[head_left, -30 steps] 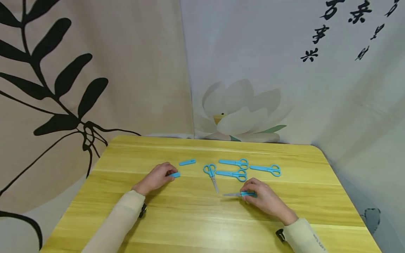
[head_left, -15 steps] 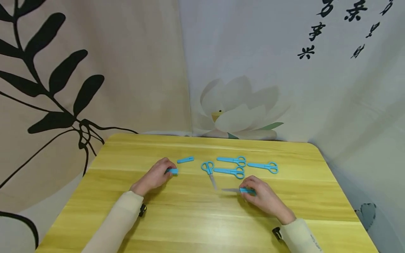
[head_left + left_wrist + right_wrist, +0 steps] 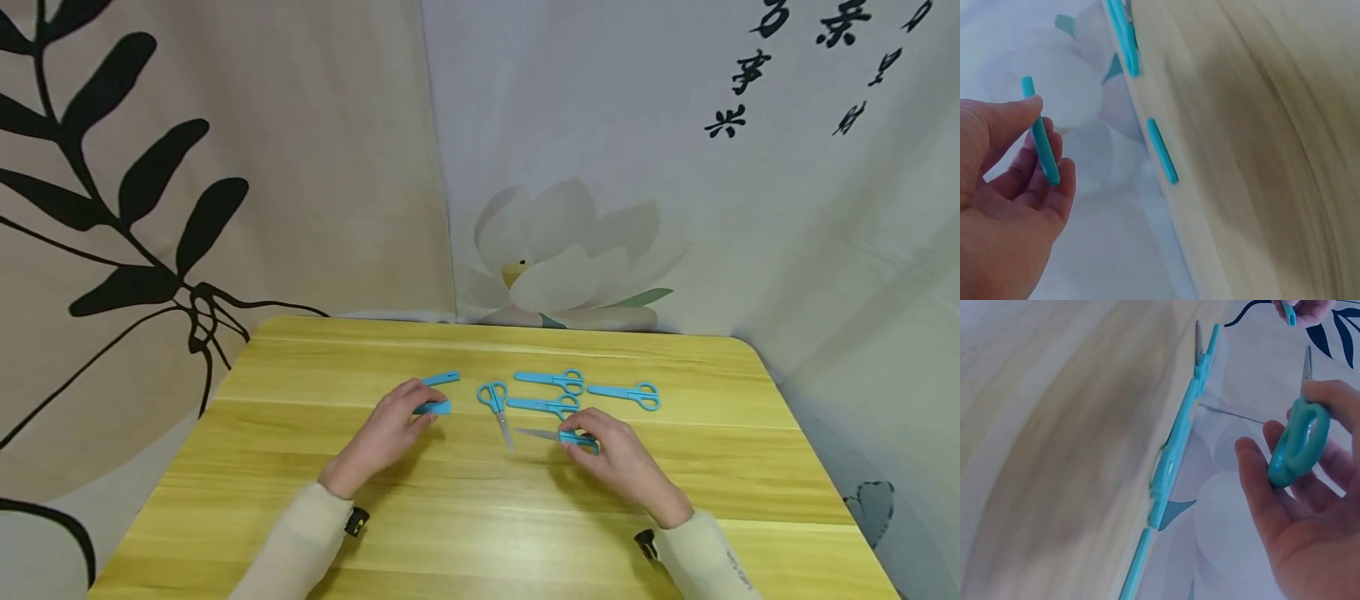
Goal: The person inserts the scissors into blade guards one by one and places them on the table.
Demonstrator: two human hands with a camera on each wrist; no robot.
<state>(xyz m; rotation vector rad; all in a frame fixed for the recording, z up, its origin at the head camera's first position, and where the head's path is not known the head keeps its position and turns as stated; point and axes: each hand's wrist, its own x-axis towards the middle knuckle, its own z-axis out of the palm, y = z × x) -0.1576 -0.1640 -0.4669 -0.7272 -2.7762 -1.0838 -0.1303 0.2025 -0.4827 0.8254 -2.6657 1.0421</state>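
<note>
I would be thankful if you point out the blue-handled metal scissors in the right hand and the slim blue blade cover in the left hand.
Held blue-handled scissors [image 3: 1298, 419]: right wrist view, on the handle.
Held slim blue blade cover [image 3: 1044, 144]: left wrist view, near its middle.

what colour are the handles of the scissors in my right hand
The handles are turquoise blue, clearest from the right wrist.

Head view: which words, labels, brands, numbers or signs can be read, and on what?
"事": black brushstroke character on the pale cloth backdrop.
"兴": black character below it, same backdrop.
Probably "亲": black character right of both, same backdrop.
Unreadable: black character cut by the top edge; slanted black column at far right.
Too small: dark lettering on the cream fabric right sleeve.
None seen on the blue-handled scissors or blue plastic sheaths.
</note>
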